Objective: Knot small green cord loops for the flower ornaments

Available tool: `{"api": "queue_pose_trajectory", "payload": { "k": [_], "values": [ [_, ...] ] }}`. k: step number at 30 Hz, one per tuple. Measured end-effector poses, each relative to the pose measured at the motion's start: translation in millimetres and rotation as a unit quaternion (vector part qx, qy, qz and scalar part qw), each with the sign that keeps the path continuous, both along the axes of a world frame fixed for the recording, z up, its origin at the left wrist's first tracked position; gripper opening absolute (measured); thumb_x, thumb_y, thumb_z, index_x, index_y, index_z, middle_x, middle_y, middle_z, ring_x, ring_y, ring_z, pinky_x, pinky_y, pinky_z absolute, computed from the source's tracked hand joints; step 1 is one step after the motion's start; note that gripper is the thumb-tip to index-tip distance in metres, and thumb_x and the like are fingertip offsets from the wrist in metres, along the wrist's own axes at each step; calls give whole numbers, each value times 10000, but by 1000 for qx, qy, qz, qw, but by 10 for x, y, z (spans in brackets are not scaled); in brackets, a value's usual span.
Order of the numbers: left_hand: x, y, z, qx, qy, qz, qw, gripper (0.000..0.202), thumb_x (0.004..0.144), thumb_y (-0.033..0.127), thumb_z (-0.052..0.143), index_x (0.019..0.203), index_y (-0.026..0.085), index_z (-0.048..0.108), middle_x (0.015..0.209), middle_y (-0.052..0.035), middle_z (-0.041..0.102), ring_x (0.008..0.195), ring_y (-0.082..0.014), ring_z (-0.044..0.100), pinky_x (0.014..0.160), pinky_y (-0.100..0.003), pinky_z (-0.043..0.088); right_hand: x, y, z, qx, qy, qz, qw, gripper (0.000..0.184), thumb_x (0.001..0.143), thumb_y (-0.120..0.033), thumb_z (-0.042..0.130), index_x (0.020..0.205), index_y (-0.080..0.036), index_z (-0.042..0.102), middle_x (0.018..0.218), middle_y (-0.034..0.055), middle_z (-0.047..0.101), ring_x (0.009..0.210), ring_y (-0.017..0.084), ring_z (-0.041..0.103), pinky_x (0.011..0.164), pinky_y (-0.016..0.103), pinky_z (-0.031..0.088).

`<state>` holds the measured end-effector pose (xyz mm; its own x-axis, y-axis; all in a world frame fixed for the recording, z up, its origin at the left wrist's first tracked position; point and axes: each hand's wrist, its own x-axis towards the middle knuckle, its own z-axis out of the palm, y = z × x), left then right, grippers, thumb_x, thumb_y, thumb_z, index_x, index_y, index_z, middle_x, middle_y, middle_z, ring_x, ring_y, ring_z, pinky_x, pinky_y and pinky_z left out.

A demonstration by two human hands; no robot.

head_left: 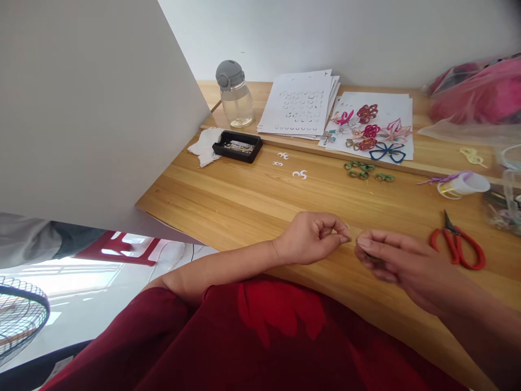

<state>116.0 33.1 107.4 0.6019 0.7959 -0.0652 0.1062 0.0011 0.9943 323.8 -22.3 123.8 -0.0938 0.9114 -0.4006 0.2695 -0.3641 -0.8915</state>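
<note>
Over the front of the wooden table, my left hand (311, 239) is closed in a pinch, thumb against index fingertip. Something tiny may be between those fingertips, too small to name. Close by on the right, my right hand (393, 255) has its fingers closed around a small dark piece, mostly hidden and slightly blurred. The fingertips of both hands are nearly touching. Beyond them lie several small green looped pieces (360, 167) and white curved paper cutouts (300, 174). Red-handled scissors (459, 247) rest just past my right hand.
A black tray (254, 153) of small bits, a white tissue (205, 145) and a water bottle (236, 103) stand at the back left. Printed sheets (301, 87) and colourful flower shapes (370, 131) lie on the raised ledge. A plastic cup (464, 185) lies tipped at the right.
</note>
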Motion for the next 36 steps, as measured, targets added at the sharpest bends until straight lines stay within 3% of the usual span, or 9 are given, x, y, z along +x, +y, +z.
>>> {"api": "queue_pose_trajectory", "payload": {
  "k": [4,7,13,18,22,26,29,32,36],
  "values": [
    [2,6,-30,23,3,-1,1000,193,874,329,739,847,139,727,502,99,388,507,-60,324,543,-243,244,-16,-24,-11,-172,166,0,971,496,758,-698,794,756,-236,614,673,13,545,538,140,449,418,263,317],
    [8,49,-44,-67,-15,9,998,340,798,453,837,810,141,701,496,108,372,501,-57,288,532,-241,233,48,-31,-58,102,-39,28,994,388,839,-613,801,960,-255,713,861,66,708,705,214,634,556,339,505],
    [17,76,-51,-177,-21,-9,984,453,697,534,905,779,156,670,477,106,387,471,-54,279,501,-241,215,169,-11,-90,525,-330,127,774,120,926,-225,767,1012,-308,761,953,34,810,912,260,727,915,434,542],
    [21,9,-87,-37,-35,-11,999,316,842,443,776,836,137,696,507,101,388,499,-60,294,524,-239,235,43,-28,-35,115,-102,10,988,364,887,-558,717,716,-250,627,631,5,557,558,167,501,520,322,392],
    [6,-1,-105,43,-33,-1,999,238,875,364,722,860,126,714,520,98,389,510,-65,331,543,-245,245,-65,-51,-15,-213,179,-24,960,556,734,-709,753,661,-249,451,593,-47,402,473,96,311,419,254,264],
    [-12,43,-81,-47,-24,1,999,332,833,453,777,828,132,691,510,106,373,509,-63,293,542,-242,249,23,-87,-63,58,-34,9,998,465,848,-699,738,887,-242,664,762,39,667,607,180,588,497,308,454],
    [-9,66,-69,-109,-22,1,994,387,787,505,806,814,140,682,507,105,378,503,-62,280,528,-241,237,135,-80,-95,423,-290,78,855,345,880,-436,844,1146,-260,712,1019,72,790,887,256,727,756,389,569],
    [4,59,-70,-126,-22,-10,992,404,760,518,830,802,147,675,496,105,377,497,-62,274,518,-242,220,173,-47,-76,553,-364,132,738,100,968,-232,749,1056,-264,714,957,40,809,893,237,733,846,391,551],
    [12,21,-62,-85,-31,-22,996,356,802,481,801,798,148,675,492,103,375,495,-62,279,520,-244,223,107,-20,-9,307,-243,69,917,287,981,-473,664,790,-259,671,674,22,665,626,194,601,583,344,471]
  ]
}}
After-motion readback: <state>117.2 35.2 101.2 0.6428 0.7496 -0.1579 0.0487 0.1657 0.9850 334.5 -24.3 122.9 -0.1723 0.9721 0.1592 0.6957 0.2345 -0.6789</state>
